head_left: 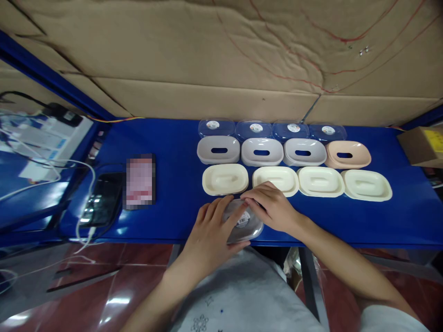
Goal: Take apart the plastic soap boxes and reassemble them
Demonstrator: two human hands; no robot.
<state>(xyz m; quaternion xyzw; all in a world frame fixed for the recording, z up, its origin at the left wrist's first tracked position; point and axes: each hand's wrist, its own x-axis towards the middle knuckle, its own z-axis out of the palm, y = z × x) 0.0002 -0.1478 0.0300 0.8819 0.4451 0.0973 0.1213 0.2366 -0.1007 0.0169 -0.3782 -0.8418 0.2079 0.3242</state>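
A clear lidded box [254, 227] with a round label lies at the table's front edge, between my hands. My left hand [214, 226] wraps its left side, thumb below and fingers across the top. My right hand [272, 205] has its bent fingers pressed on the box's upper edge, near my left fingertips. Behind the hands stands a row of cream oval trays [224, 179], one partly covered by my right hand. Farther back are grey oval pieces with slots [262, 152] and a peach one [348, 155]. Clear lids [254, 130] with round labels form the rear row.
On the left of the blue table [176, 184] lie a dark phone [104, 198] with a white cable and a blurred pink item [139, 182]. A cardboard box [420, 146] stands at the right end. Cardboard sheeting [173, 55] lines the back.
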